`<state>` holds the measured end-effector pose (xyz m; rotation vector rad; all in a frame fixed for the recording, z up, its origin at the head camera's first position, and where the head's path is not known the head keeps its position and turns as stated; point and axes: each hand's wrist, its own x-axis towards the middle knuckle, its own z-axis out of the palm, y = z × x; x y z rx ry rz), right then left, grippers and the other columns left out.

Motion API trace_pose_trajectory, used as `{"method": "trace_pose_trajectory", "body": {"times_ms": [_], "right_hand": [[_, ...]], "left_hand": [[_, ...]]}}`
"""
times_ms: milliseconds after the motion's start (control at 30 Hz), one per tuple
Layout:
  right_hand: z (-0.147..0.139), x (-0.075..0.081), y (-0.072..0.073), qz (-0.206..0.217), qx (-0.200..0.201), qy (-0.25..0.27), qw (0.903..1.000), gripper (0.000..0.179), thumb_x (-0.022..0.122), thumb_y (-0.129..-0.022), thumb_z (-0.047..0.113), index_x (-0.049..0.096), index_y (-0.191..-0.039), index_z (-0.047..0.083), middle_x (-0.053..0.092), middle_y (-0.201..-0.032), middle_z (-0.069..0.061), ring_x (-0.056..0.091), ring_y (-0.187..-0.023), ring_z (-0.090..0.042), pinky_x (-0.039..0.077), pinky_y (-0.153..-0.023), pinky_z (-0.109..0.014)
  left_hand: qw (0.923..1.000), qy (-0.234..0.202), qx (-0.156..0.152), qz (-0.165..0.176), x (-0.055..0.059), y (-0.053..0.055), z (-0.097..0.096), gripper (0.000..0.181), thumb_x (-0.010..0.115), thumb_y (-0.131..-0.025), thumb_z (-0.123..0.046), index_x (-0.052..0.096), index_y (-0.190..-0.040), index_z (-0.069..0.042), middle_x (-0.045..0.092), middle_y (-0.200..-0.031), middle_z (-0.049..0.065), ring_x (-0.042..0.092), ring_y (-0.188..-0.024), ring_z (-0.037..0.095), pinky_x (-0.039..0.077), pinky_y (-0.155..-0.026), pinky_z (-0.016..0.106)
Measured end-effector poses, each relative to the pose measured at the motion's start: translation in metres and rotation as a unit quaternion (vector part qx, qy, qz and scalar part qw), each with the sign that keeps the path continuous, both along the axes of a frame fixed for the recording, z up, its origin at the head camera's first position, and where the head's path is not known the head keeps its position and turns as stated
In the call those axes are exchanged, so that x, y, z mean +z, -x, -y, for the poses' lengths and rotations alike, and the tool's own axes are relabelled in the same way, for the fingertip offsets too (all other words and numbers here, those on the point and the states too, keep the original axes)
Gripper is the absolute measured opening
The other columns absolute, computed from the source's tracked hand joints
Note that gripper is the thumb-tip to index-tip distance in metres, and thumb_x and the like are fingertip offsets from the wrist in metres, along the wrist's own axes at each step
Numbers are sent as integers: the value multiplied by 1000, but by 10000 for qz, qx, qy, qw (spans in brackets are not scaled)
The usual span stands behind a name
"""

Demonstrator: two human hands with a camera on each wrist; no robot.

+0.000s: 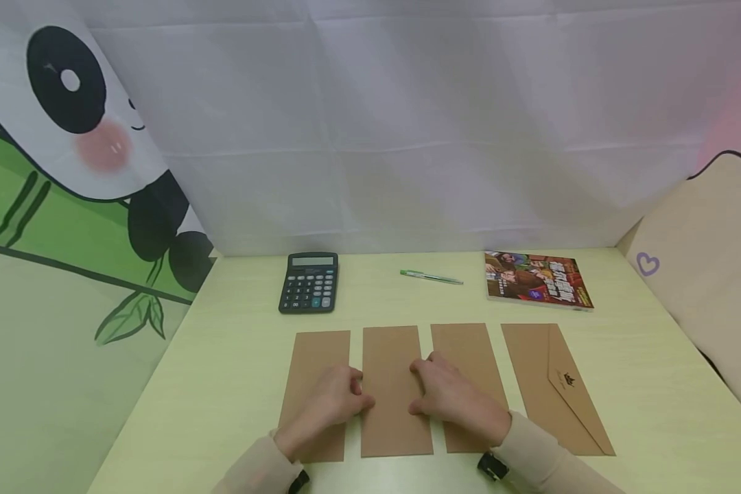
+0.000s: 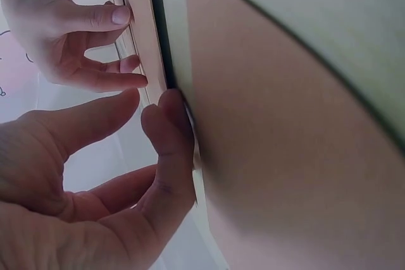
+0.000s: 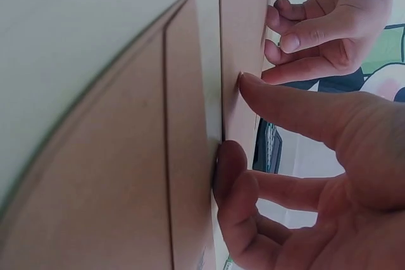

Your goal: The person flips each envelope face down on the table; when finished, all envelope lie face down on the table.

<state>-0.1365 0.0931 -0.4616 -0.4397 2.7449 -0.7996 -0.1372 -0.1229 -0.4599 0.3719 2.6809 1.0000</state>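
Observation:
Several brown paper envelopes lie side by side on the table. Both hands are at the second envelope from the left (image 1: pixel 392 425). At its left edge is my left hand (image 1: pixel 333 396), which crosses the leftmost envelope (image 1: pixel 315 353). My right hand (image 1: pixel 453 392) touches its right edge, thumb and fingertips apart, with the forearm over the third envelope (image 1: pixel 463 343). In the left wrist view, the left hand (image 2: pixel 95 175) has its thumb apart from its bent fingers. The rightmost envelope (image 1: pixel 537 370) shows a pointed flap and a small dark crown print.
Farther back on the pale table (image 1: pixel 210 384) lie a black calculator (image 1: pixel 309 283), a green pen (image 1: pixel 431 277) and a colourful book (image 1: pixel 537 280). A white cloth (image 1: pixel 377 123) hangs behind the table. Painted walls flank both sides.

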Motion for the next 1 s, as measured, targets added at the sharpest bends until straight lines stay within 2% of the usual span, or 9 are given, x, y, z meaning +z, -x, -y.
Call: {"method": "trace_pose_trajectory", "body": {"times_ms": [133,200,233,300,400,433,600,800,1000], "right_hand": [[0,2,0,-122,15,81,9999,60,87,-64,18,60,-115,-1,49,-99,-12,49,-84,-25,44,-77,-42],[-2,2,-1,-190,45,147,9997,61,87,-64,18,59,-115,-1,50,-99,-11,49,-84,-24,44,-77,-41],[-4,2,-1,-212,67,200,9996,61,86,-64,18,59,-116,-1,50,-99,-11,49,-84,-24,44,-77,-41],[-9,2,-1,-287,161,316,9990,61,86,-66,19,59,-117,0,50,-101,-10,49,-84,-22,43,-75,-39],[-20,-1,-1,-478,389,497,9969,61,84,-69,21,58,-121,1,50,-103,-8,48,-78,-16,43,-71,-34],[-24,-2,-1,-566,455,561,9958,61,84,-70,20,57,-122,1,50,-104,-8,48,-75,-15,42,-69,-32],[-49,-6,-4,-957,573,614,9919,60,83,-73,17,56,-123,0,50,-103,-6,46,-74,-13,41,-65,-28],[-71,-7,-9,-944,-8,443,9946,64,83,-73,21,55,-128,3,53,-106,-6,47,-80,-14,44,-70,-33],[-89,-7,-6,-1016,-412,181,9938,66,84,-72,22,55,-128,2,56,-113,-13,54,-95,-24,46,-82,-44]], "left_hand": [[9999,6,-11,117,3,0,0,26,77,-76,-11,54,-63,-8,45,-53,-5,41,-47,8,29,-43,24],[9998,12,30,209,5,1,0,21,77,-76,-13,59,-69,-4,47,-55,-4,43,-49,9,31,-44,24],[9996,0,76,261,7,0,0,19,77,-76,-14,63,-76,-1,49,-59,-3,45,-51,10,34,-45,25],[9992,-38,189,342,11,1,1,29,78,-76,-15,66,-94,4,55,-68,0,49,-58,13,39,-49,27],[9990,-152,248,346,18,3,2,51,78,-78,-17,60,-119,8,61,-86,7,55,-71,17,47,-57,30],[9991,-192,217,320,19,4,2,53,78,-79,-17,58,-122,7,62,-91,9,57,-73,18,48,-59,30],[9987,-454,-98,218,16,8,-5,54,77,-81,-19,58,-125,4,64,-103,12,59,-79,17,49,-59,29],[9975,-588,-390,-7,7,7,-29,54,77,-80,-16,57,-125,6,64,-106,13,60,-78,15,49,-63,28],[9945,-851,-580,-204,6,10,-52,57,80,-77,-13,57,-125,6,65,-103,13,59,-73,10,49,-60,24]]}}
